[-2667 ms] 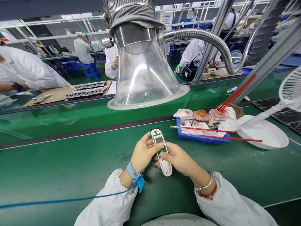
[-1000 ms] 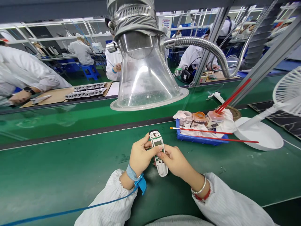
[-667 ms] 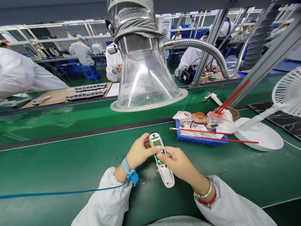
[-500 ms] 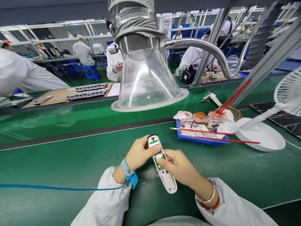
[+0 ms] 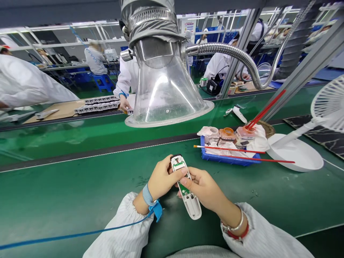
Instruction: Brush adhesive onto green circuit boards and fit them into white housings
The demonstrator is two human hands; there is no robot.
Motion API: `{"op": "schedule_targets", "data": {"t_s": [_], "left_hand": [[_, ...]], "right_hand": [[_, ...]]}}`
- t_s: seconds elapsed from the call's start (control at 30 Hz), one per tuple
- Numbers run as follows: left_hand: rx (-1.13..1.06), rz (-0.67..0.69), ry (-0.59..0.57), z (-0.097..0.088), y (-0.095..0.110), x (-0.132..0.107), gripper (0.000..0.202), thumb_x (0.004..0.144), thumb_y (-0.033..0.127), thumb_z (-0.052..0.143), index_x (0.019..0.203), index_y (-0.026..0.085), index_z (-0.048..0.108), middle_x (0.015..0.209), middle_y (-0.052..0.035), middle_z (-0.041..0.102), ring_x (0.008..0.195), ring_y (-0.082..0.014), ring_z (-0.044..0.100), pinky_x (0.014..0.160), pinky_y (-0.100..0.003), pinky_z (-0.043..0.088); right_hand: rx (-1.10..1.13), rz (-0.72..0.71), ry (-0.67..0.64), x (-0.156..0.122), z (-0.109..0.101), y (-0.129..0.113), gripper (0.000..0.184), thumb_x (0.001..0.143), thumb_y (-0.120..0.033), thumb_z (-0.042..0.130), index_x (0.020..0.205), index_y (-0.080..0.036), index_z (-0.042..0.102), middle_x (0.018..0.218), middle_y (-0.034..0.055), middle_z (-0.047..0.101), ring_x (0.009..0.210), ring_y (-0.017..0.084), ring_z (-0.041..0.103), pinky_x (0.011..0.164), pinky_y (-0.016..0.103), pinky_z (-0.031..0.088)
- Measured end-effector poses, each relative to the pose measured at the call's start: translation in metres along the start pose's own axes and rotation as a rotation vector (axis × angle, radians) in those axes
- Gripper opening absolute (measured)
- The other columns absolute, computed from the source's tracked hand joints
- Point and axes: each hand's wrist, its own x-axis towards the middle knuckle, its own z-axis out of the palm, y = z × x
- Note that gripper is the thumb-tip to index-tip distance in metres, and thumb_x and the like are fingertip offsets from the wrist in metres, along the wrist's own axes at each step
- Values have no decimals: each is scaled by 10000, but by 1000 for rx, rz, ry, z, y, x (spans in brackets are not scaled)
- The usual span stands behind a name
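Both my hands hold a white plastic handheld device [image 5: 186, 188] with its casing open, showing a green circuit board and a small top section. My left hand [image 5: 161, 175] grips its upper end from the left, with the thumb lying across the board. My right hand [image 5: 201, 190] holds the middle from the right, and its fingers cover part of the board. The lower end of the casing sticks out below my hands. A blue wrist strap [image 5: 148, 195] circles my left wrist, and its blue cord [image 5: 80, 237] runs off to the left.
A blue tray [image 5: 228, 159] to my right holds jars, cloth and red-handled brushes [image 5: 228, 149]. A clear fume hood [image 5: 166, 79] hangs ahead, with a white fan [image 5: 330, 104] at right. A co-worker's hand [image 5: 123, 104] reaches over the far bench.
The device has shifted lower and tilted its top end left in my hands. Across the bench, a co-worker's hand has moved down to the far bench, near the hood.
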Motion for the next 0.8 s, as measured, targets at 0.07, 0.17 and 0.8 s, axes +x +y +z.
{"op": "schedule_targets", "data": {"t_s": [0.07, 0.17, 0.8], "left_hand": [[-4, 43, -23, -2, 0, 1, 385, 706, 486, 637, 891, 154, 574, 773, -26, 627, 689, -157, 580, 619, -251, 457], [-78, 29, -6, -2, 2, 1, 434, 774, 474, 570, 1058, 147, 589, 1010, -98, 660, 899, -215, 610, 796, -311, 471], [-4, -7, 57, -1, 5, -1, 320, 798, 377, 577, 1011, 142, 618, 907, -86, 693, 777, -190, 640, 702, -282, 512]], "right_hand": [[36, 14, -2, -1, -1, -2, 376, 756, -483, 636, 911, -149, 561, 703, 14, 592, 585, 149, 626, 504, 243, 506], [63, 29, 4, -2, 0, -2, 375, 744, -483, 644, 885, -151, 543, 731, 30, 611, 587, 153, 630, 519, 262, 517], [51, 66, 22, -1, 1, 3, 391, 727, -494, 647, 851, -137, 542, 733, 43, 608, 574, 160, 628, 522, 284, 528]]}}
